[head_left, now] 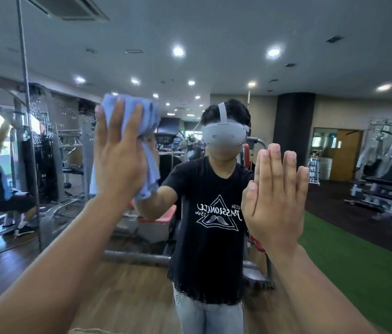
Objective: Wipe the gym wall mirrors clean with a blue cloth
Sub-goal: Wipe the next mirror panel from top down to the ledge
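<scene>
A blue cloth point(151, 121) is pressed against the gym wall mirror point(226, 44) by the left hand point(117, 155), with the fingers straight and slightly spread, at about head height. The right hand point(276, 196) is held flat with its fingers together and holds nothing; it seems to touch the glass, though this cannot be confirmed. The cloth is bunched, not gripped, and hangs below the palm, so it could slip down. Fresh smudges may be left by the bare right palm.
</scene>
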Demonstrator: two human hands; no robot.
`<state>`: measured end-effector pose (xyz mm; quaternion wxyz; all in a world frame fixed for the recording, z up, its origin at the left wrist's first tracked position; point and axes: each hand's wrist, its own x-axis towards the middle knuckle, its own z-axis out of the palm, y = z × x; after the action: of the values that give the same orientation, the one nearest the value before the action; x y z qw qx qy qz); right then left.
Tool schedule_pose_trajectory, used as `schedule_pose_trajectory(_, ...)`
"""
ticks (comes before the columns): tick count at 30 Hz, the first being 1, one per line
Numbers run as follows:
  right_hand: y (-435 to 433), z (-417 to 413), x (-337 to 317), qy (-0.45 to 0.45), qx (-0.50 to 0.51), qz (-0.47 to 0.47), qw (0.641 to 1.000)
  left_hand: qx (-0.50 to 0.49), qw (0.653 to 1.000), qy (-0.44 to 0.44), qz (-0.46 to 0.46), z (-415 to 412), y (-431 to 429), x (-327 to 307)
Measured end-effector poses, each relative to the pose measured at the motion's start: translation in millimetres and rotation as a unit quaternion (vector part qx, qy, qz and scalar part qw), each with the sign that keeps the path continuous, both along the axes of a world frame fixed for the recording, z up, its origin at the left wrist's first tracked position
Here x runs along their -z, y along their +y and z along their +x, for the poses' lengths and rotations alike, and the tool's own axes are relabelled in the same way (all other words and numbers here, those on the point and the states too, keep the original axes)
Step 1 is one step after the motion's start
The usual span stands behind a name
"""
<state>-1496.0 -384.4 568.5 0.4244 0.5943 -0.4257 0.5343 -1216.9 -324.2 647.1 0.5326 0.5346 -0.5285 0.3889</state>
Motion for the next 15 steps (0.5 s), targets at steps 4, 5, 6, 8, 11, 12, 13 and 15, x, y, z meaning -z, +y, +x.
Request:
schedule_pose_trajectory(4, -1, -1, 0, 0.003, 0.007, -0.005, 1.0, 0.021, 0.995, -0.076, -0.057, -60, -18, -15)
schedule_pose_trajectory(5, -1, -1, 0, 0.004, 0.006, -0.007, 1.0, 0.028, 0.992, -0.11, -0.063, -72, -22, -5)
schedule_pose_trajectory(6, -1, -2, 0, 0.003, 0.002, -0.008, 1.0, 0.034, 0.987, -0.143, -0.063, -84, -23, 10)
schedule_pose_trajectory(8, -2, -3, -1, -0.001, -0.009, -0.005, 1.0, 0.052, 0.98, -0.189, -0.039, -99, -19, 51)
schedule_pose_trajectory(11, -1, -4, -1, -0.001, -0.014, 0.002, 1.0, 0.071, 0.967, -0.243, 0.003, -82, -12, 113)
schedule_pose_trajectory(12, 0, -5, -1, 0.002, -0.01, 0.003, 1.0, 0.07, 0.966, -0.249, 0.017, -66, -8, 128)
schedule_pose_trajectory(13, 0, -5, -2, 0.004, -0.008, 0.005, 1.0, 0.062, 0.965, -0.254, 0.027, -47, -5, 137)
schedule_pose_trajectory(15, 0, -5, -2, 0.007, -0.008, 0.008, 1.0, 0.03, 0.971, -0.234, 0.032, -9, 1, 138)
